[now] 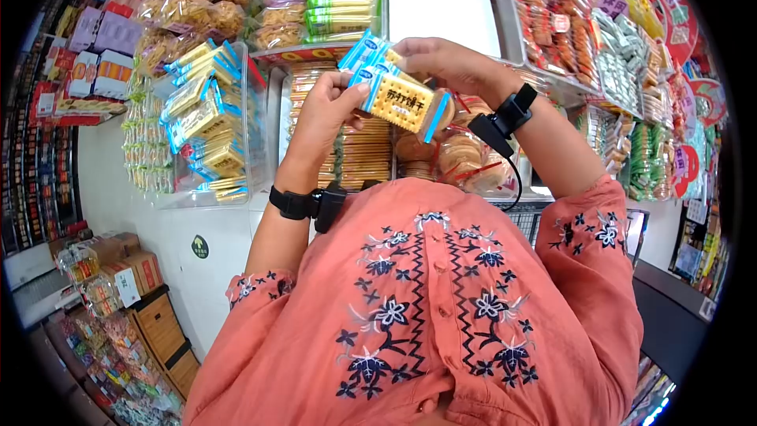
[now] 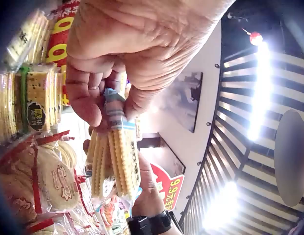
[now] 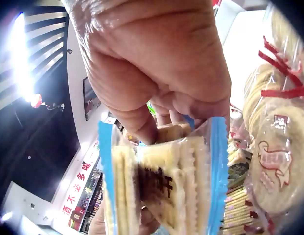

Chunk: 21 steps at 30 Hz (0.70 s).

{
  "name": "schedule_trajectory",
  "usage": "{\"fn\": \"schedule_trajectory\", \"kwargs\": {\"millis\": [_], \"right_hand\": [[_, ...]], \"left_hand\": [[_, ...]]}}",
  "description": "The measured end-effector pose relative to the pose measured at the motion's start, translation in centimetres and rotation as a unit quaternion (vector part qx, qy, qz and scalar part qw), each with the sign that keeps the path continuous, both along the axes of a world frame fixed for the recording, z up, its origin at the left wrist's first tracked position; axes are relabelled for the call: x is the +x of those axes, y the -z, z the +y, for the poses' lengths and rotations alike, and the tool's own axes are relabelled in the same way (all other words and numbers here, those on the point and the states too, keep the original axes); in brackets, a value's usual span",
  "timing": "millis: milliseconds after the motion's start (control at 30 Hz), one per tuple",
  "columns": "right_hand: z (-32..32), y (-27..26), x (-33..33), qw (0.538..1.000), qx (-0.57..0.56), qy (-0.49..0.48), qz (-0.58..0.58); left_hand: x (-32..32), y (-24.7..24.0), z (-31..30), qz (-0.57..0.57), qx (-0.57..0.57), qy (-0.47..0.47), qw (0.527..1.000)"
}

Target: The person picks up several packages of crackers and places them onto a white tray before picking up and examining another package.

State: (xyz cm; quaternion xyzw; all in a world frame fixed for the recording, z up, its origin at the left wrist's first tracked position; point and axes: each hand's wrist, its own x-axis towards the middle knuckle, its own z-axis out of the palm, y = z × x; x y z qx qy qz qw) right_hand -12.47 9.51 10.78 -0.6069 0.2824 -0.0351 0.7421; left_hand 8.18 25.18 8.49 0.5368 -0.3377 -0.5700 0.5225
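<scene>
Left hand [image 1: 327, 114] and right hand [image 1: 441, 63] fingers pinch opposite ends of blue-edged clear cracker packets [image 1: 402, 102]. Stocked snack shelves [image 1: 296, 54] crowd close behind.

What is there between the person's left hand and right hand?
In the head view, blue-edged cracker packs fill that stretch, gripped by the left hand and the right hand.

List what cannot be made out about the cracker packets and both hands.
- Head view: how many cracker packets are held; left hand and right hand cover their ends.
- Right wrist view: the packet print, blurred by closeness.
- Left wrist view: the packets' far end, hidden behind the right hand.
</scene>
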Motion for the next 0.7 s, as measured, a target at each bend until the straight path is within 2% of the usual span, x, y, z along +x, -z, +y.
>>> {"fn": "schedule_trajectory", "kwargs": {"millis": [67, 233, 267, 400, 700], "right_hand": [[-0.2, 1.6, 0.4, 1.000, 0.004, -0.003, 0.003], [0.0, 0.1, 0.3, 1.000, -0.012, 0.012, 0.026], [-0.7, 1.4, 0.0, 1.000, -0.022, 0.012, 0.008], [-1.7, 0.3, -1.9, 0.998, -0.039, 0.034, 0.032], [-5.7, -0.4, -6.9, 0.993, -0.074, 0.090, 0.030]], "left_hand": [[0.5, 0.5, 0.7, 0.018, 0.013, -0.007, 1.000], [1.9, 1.3, 3.0, 0.030, 0.038, -0.071, 0.996], [2.3, 1.6, 3.5, 0.032, 0.035, -0.082, 0.996], [3.4, 3.9, 4.7, 0.009, 0.061, -0.126, 0.990], [3.4, 8.5, 5.0, -0.051, 0.094, -0.136, 0.985]]}}
